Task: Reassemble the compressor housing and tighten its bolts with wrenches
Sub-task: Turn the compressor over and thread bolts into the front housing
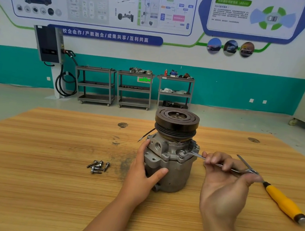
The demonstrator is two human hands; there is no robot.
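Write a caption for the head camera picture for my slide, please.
Left hand grips the compressor while the right hand holds a wrench on a housing bolt.

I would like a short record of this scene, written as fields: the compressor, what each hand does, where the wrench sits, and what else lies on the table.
compressor: stands upright on the wooden table, pulley on top
left hand: grips the compressor body from its left side
right hand: holds the wrench by its shaft
wrench end: sits on a flange bolt at the front of the housing
loose bolts: small heap on the table, left of the compressor, apart from it
screwdriver: yellow handle, lies on the table at the right
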